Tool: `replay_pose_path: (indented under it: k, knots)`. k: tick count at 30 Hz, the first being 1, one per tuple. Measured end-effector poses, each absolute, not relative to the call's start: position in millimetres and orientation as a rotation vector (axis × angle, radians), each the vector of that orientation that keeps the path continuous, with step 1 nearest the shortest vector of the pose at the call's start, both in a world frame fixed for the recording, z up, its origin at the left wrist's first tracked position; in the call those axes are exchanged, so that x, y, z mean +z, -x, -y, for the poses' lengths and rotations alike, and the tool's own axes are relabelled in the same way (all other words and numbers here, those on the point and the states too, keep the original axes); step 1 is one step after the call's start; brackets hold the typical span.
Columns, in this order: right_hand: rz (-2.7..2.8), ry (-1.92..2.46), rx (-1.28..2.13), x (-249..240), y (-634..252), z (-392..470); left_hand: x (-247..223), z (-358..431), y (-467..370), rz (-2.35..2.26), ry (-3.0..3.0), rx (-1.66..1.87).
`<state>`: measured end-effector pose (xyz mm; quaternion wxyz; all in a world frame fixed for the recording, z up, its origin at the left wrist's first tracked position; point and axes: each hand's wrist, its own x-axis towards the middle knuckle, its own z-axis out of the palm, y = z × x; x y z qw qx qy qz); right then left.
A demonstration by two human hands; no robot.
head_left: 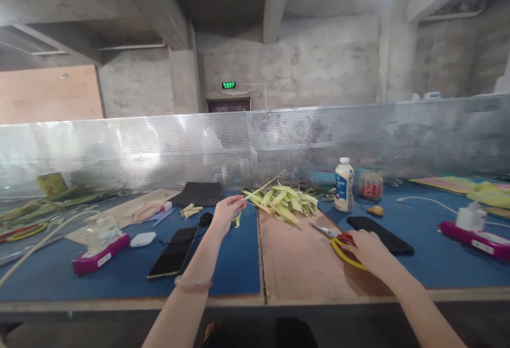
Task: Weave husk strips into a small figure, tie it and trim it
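My left hand (228, 212) pinches a thin pale-green leaf strip (263, 186) between its fingertips. The strip points up and to the right, over the left side of a heap of similar pale-green leaf strips (292, 202). Small green scraps (238, 219) show just below the left fingers. In my right hand (368, 249) is a pair of scissors (338, 247) with red and yellow handles. Its blades point left towards the heap, above the bare brown board (297, 268), and look nearly closed. The fingers partly cover the handles.
A black phone (383, 235) lies beside my right hand, with a bottle (343, 186) behind. Left of my left forearm are another phone (173, 252), a white case (142, 239) and a purple power strip (100, 254). A perforated metal screen (191, 149) borders the table's back.
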<state>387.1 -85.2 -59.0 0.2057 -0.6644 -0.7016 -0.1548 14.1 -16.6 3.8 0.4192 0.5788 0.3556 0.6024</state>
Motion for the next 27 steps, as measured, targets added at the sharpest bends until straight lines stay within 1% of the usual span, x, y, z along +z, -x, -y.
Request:
replay_pose_path:
  k: [4, 7, 11, 15, 20, 27]
  knots:
    - [1.900, 1.765, -0.279, -50.2, -382.5, 92.7, 5.6, 19.3, -16.0, -0.844, -1.444, 1.449]
    - [1.794, 1.614, -0.156, -38.5, -357.2, 103.5, 7.7, 23.0, -20.0, -0.814, -1.486, 1.398]
    - [1.705, 1.336, 0.199, -15.9, -296.5, 113.3, 10.1, 30.5, -25.6, -0.769, -1.585, 1.332]
    - [1.616, 1.147, 0.480, 4.6, -242.5, 108.4, 11.4, 35.4, -27.5, -0.749, -1.678, 1.309]
    - [1.464, 0.984, 0.580, 13.5, -214.5, 93.9, 11.8, 35.2, -25.9, -0.755, -1.754, 1.315]
    - [1.436, 0.931, 0.665, 17.1, -213.9, 84.1, 11.9, 35.0, -26.7, -0.797, -1.774, 1.335]
